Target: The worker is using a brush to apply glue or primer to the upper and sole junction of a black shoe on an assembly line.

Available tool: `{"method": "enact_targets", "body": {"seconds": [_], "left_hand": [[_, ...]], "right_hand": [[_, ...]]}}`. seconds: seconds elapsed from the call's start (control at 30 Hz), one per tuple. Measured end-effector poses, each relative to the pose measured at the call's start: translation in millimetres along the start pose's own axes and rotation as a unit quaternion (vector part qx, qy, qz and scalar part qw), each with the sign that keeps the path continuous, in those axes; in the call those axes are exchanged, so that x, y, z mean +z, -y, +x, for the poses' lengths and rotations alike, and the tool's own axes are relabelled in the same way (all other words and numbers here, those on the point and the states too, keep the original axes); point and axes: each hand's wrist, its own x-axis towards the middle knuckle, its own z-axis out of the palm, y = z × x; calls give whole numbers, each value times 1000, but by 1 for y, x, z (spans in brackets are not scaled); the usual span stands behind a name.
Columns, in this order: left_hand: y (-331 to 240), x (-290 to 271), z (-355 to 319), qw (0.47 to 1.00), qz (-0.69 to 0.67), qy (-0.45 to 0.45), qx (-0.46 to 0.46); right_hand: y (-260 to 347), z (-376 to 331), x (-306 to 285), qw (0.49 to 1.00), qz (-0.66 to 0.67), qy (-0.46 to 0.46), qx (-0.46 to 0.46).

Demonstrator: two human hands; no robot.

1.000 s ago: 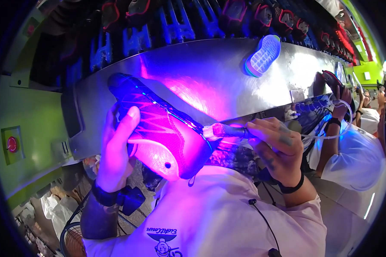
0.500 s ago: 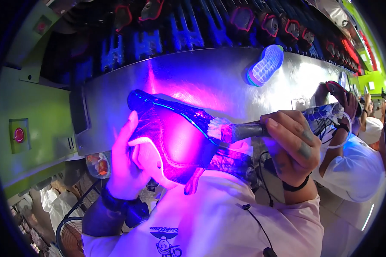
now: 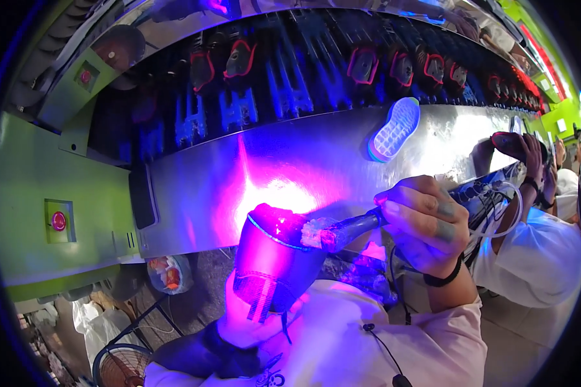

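**Brush on shoe under violet light**

While violet light washed over the bench, the person's left hand point(image 3: 248, 322) sat lowest and nearest, cupped under a shoe upper point(image 3: 274, 264), heel end up, fingers wrapped around its underside; how tight the hold was could not be told, since the shoe hid most of the fingers. Shoe was held in front of the chest, just above the white shirt point(image 3: 368, 342). Right hand point(image 3: 423, 226) was closed in a fist around the dark handle of a brush point(image 3: 342, 229), black band at the wrist. Brush bristles touched the shoe's top rim, on its right side. A small clip microphone point(image 3: 368, 327) sat on the shirt with a cable running down.

Lower left, a wire fan guard point(image 3: 119, 367) and a roll of tape point(image 3: 168, 274) showed near the floor. Behind the shoe ran a long shiny metal panel point(image 3: 239, 174), with a pale shoe sole point(image 3: 394, 129) lying on it to the right. Left, a green housing carried a red button point(image 3: 59, 221). Above, a dark rack point(image 3: 290, 77) held rows of shoes. Far right, a co-worker point(image 3: 536, 251) in white held another shoe up at the panel.
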Motion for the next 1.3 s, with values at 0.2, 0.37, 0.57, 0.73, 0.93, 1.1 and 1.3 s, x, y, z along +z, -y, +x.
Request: {"method": "enact_targets", "body": {"seconds": [0.2,0.37,0.57,0.73,0.93,1.1,1.3], "left_hand": [[18,-25,0,972,233,14,3],[14,-38,9,993,-55,53,-94],[-15,-41,11,994,83,48,-42],[-85,45,120,935,351,-12,45],[-158,115,244,648,705,63,282],[-171,215,358,269,917,31,292],[-136,186,437,221,928,-117,275]], "right_hand": [[-1,-13,1,996,68,7,61],[-9,-27,27,986,137,8,98],[-22,-76,57,939,227,-14,260],[-57,-71,66,901,199,77,376],[-104,-119,73,772,286,-188,536],[-98,-104,85,777,286,-257,499],[-101,-110,78,796,229,-215,518]]}}
